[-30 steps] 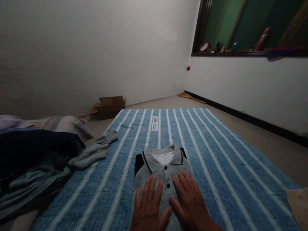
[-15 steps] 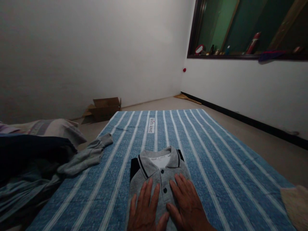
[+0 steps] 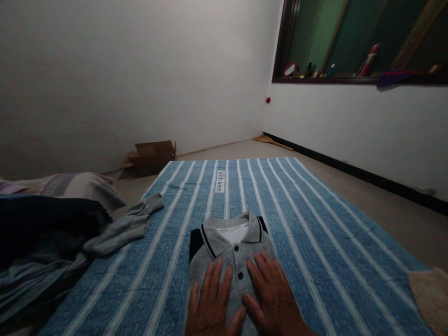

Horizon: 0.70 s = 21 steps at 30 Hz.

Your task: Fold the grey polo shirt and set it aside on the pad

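A folded grey polo shirt [image 3: 227, 242] with a dark-trimmed collar and dark sleeves lies on a blue and white striped sheet [image 3: 315, 224] spread on the floor. My left hand [image 3: 213, 303] lies flat on the shirt's front, fingers spread, left of the button placket. My right hand [image 3: 271, 296] lies flat beside it on the right of the placket. The thumbs touch near the lower edge of the view. Neither hand grips anything.
A heap of dark and striped clothes [image 3: 45, 233] sits at the left, with a grey garment [image 3: 126, 226] trailing onto the sheet. A cardboard box [image 3: 150, 156] stands by the far wall. A beige woven item [image 3: 429, 294] lies at the right edge. A window sill [image 3: 350, 77] holds small items.
The view has shifted slightly over the second, so the shirt and hands sit a little further left in the picture. Both hands stay flat on the shirt.
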Motion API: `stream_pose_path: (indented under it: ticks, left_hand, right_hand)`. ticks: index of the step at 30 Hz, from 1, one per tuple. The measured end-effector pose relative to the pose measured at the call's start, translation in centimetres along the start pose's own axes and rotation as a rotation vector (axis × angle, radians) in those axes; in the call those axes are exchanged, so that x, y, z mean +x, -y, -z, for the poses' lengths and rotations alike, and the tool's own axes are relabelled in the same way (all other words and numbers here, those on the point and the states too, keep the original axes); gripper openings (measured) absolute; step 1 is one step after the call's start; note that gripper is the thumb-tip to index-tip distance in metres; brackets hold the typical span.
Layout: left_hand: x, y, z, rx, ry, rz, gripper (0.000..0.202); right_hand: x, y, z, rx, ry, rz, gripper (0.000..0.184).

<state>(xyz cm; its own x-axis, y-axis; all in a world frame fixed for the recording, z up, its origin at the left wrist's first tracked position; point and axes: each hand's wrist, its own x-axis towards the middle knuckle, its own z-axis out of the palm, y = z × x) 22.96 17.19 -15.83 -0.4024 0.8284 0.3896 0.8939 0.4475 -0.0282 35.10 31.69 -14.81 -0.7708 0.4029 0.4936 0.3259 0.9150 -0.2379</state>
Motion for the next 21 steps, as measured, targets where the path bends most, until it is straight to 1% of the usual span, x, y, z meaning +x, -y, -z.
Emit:
stream_pose_path:
  ticks: [7, 16, 18, 21]
  left_hand:
    - [0.08, -0.01, 0.91, -0.048, 0.095, 0.025, 0.062]
    - [0.22, 0.01, 1.12, -0.017, 0.125, 0.008, 0.061]
    - [0.24, 0.00, 1.08, -0.014, 0.124, 0.015, 0.060]
    - [0.26, -0.04, 1.08, -0.035, 0.151, 0.035, 0.060]
  right_hand:
    - [0.02, 0.04, 0.13, 0.017, 0.032, -0.019, 0.050]
    - [-0.01, 0.06, 0.26, 0.018, 0.033, -0.010, 0.051]
    - [0.02, 0.01, 0.25, 0.018, 0.029, -0.010, 0.051]
    - [0.00, -0.04, 0.24, 0.016, 0.029, -0.012, 0.051]
